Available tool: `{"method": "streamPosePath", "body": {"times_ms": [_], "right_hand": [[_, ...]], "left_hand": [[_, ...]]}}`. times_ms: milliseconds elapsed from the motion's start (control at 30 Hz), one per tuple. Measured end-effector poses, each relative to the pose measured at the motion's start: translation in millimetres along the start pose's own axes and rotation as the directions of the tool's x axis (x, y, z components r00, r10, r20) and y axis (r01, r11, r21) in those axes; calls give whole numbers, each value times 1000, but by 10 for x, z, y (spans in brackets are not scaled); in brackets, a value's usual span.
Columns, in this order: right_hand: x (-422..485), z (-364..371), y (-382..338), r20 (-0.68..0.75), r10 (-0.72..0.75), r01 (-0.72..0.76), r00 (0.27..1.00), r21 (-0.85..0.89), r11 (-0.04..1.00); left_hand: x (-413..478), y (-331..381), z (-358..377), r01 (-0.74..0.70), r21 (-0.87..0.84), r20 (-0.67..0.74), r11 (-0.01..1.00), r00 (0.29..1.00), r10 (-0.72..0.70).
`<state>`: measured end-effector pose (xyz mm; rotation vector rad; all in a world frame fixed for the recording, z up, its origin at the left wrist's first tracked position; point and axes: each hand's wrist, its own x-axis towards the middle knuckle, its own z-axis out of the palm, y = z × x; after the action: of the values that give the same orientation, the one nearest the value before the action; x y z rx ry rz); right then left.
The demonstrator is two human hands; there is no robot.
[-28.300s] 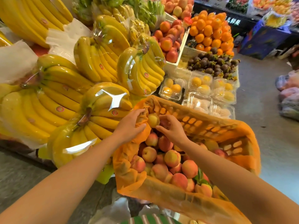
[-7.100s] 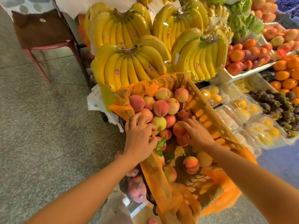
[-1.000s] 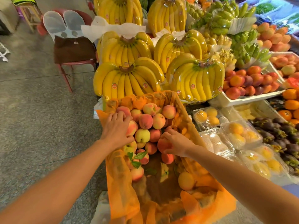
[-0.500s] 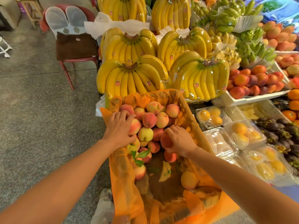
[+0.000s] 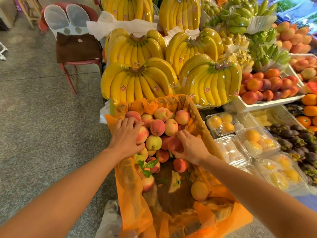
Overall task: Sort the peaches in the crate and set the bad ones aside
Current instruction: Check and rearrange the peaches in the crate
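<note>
So my right grip [image 5: 190, 146] is curled round a reddish peach [image 5: 174, 143] mid-frame in the crate [image 5: 127, 182], with my left grip [image 5: 126, 137] just left of it, fingers spread loose on the peach pile [image 5: 159, 127].

Peaches [image 5: 157, 127] piled at crate [image 5: 130, 191] far end; bananas [image 5: 137, 83] behind; chair [image 5: 75, 47] left.

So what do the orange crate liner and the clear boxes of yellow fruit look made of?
Orange liner: likely thin plastic film or fine net, semi-sheer, crinkled; slots of the crate show through it. Clear boxes: rigid transparent plastic, glossy, with glare on the lids and yellow fruit visible inside.
</note>
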<state>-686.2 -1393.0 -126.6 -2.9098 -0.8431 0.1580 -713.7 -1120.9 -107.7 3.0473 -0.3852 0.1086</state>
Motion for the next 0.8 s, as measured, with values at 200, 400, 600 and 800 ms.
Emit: {"method": "streamPosePath", "body": {"times_ms": [200, 400, 600, 800], "right_hand": [[-107, 185, -153, 188, -287, 293, 939, -4, 956], [-138, 372, -235, 372, -332, 341, 867, 44, 939], [-163, 517, -265, 420, -309, 327, 853, 32, 945], [-219, 469, -160, 418, -283, 287, 863, 54, 956]], "left_hand": [[-15, -10, 6, 4, -28, -11, 1000, 1000, -4], [-36, -28, 34, 5, -72, -15, 997, 1000, -6], [-27, -46, 67, 7, -77, -3, 997, 1000, -7], [-23, -36, 91, 10, -102, -43, 995, 999, -15]]}}
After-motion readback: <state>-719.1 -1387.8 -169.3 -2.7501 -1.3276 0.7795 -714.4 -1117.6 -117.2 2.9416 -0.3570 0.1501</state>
